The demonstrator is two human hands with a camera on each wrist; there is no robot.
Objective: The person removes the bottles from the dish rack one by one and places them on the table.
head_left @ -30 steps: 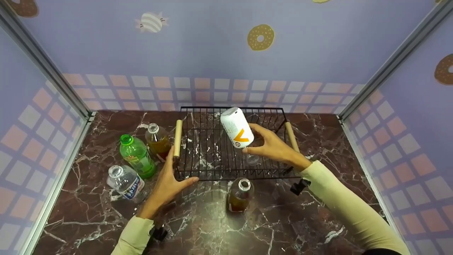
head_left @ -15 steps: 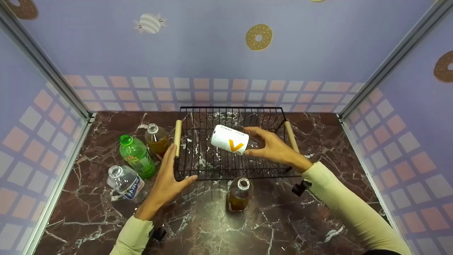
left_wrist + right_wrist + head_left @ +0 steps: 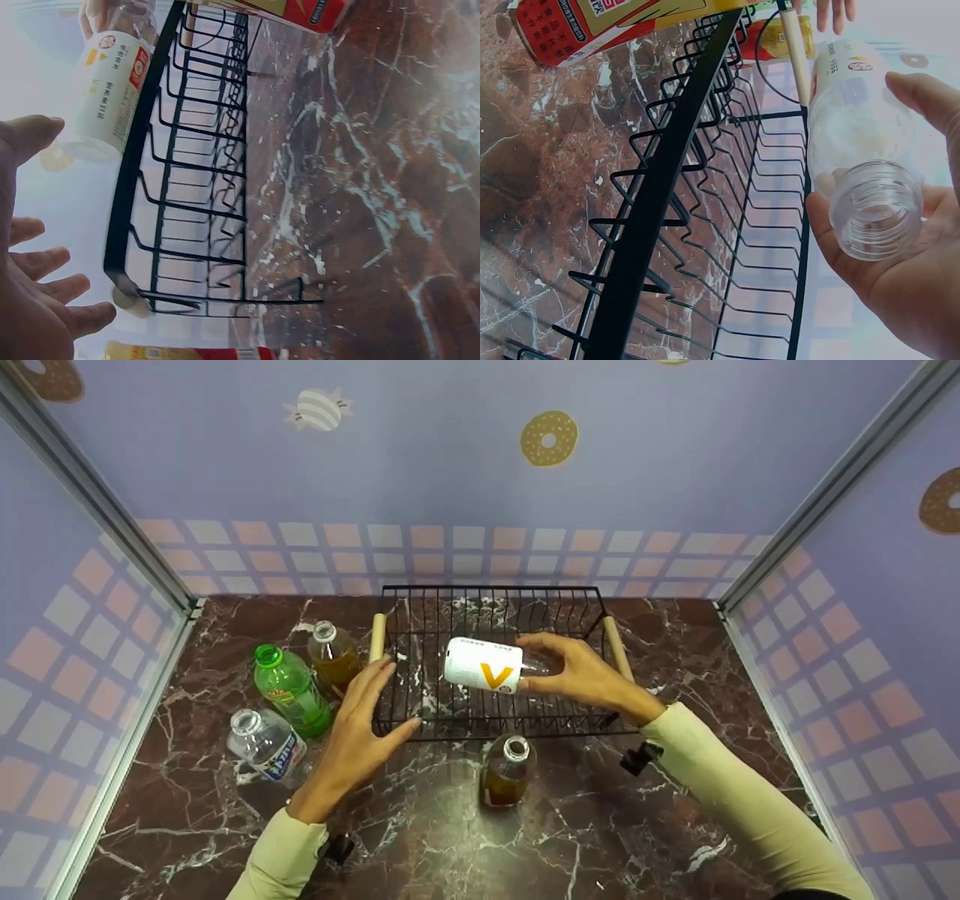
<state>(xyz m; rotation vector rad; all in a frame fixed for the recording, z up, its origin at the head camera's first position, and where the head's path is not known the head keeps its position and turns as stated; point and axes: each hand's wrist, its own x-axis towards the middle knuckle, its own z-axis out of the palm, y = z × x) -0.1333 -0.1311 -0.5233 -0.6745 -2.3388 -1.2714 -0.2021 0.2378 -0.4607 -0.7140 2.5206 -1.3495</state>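
Note:
My right hand holds a clear plastic bottle with a white label and an orange V. The bottle lies nearly level over the black wire basket, its base to the left. In the right wrist view its uncapped neck points back toward the palm, with thumb and fingers around it. My left hand is spread at the basket's left end, fingertips beside the wooden handle and thumb over the front rim. It holds nothing. In the left wrist view, a gap shows between this hand and the bottle.
Left of the basket stand a bottle with brown liquid, a green bottle and a clear bottle with a blue label. Another brown-filled bottle stands before the basket on the marbled surface. Patterned walls enclose it.
The right hand's bottle has swung from steeply tilted, base up, to nearly level, with its base moving left and down. The left hand's fingers have shifted slightly right, toward the basket.

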